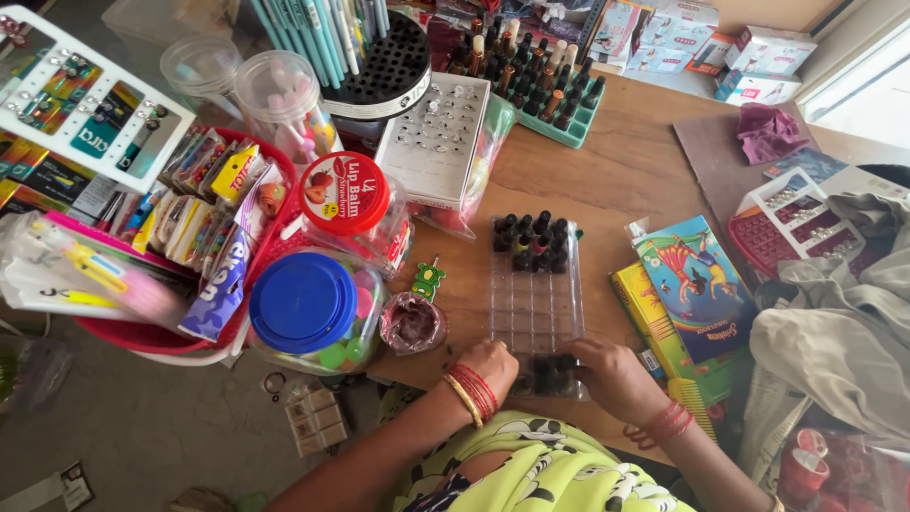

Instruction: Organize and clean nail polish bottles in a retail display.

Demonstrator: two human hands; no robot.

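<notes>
**Asker:** Two hands at the near edge — what could go wrong there?

**Describer:** Both rest on the near end of a clear plastic compartment tray (536, 294) lying on the wooden table (626, 171). The left hand (488, 365), with red and gold bangles at the wrist, and the right hand (611, 377) curl over a cluster of small dark bottles (550, 372) in the nearest compartments. In my judgement, the tray looks light and flimsy; a push or lift at this end could tip the bottles standing at its far end (533, 242).

**Asker:** And the fingers?

**Describer:** Bent and close together, touching the near bottles; whether any bottle is actually pinched, I cannot tell, since the knuckles hide the tips.

**Asker:** What sits nearby?

**Describer:** Just left, a small crumpled foil cup (413, 322) and a blue-lidded jar (308, 308); right, a colourful book (687, 284). Farther back, a green tray of bottles (559, 100).
</notes>
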